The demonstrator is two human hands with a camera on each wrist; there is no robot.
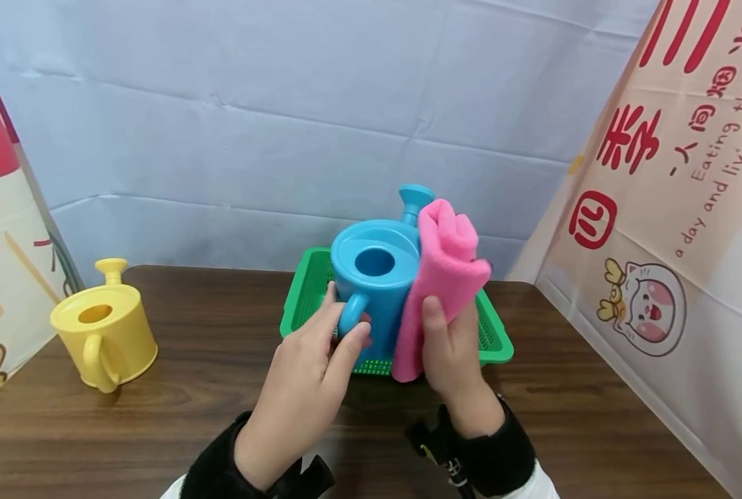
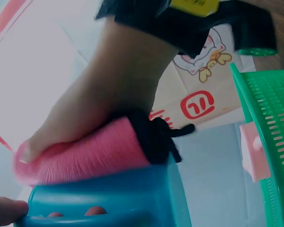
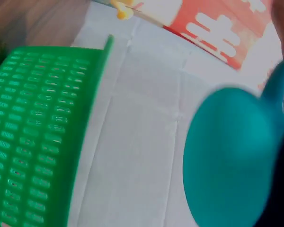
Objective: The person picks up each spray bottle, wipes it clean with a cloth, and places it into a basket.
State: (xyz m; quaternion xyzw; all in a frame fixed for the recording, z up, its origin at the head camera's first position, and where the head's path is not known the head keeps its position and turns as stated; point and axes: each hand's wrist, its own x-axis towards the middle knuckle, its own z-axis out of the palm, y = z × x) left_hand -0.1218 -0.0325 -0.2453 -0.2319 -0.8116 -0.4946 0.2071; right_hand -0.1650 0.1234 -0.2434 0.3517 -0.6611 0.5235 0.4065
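My left hand (image 1: pixel 308 364) grips the blue watering can (image 1: pixel 386 315) around its handle, holding it upright. A folded pink cloth (image 1: pixel 442 281) is in my right hand (image 1: pixel 454 350), thumb on its near face. It lies against the right side of the can, partly covering the spout. In the left wrist view the cloth (image 2: pixel 85 158) runs along the blue wall of the can (image 2: pixel 109 194), with left fingertips (image 2: pixel 9 210) at the lower edge. The can's round base (image 3: pixel 227 161) faces the right wrist camera.
Behind and below the can sits a green perforated basket (image 1: pixel 498 346) on the brown wooden table (image 1: pixel 202 346). A yellow watering can (image 1: pixel 124 326) stands at the left. On the basket's side is a pink piece (image 2: pixel 255 151). A pale cloth backdrop (image 1: pixel 252 138) and printed sheets (image 1: pixel 595 291) border the table.
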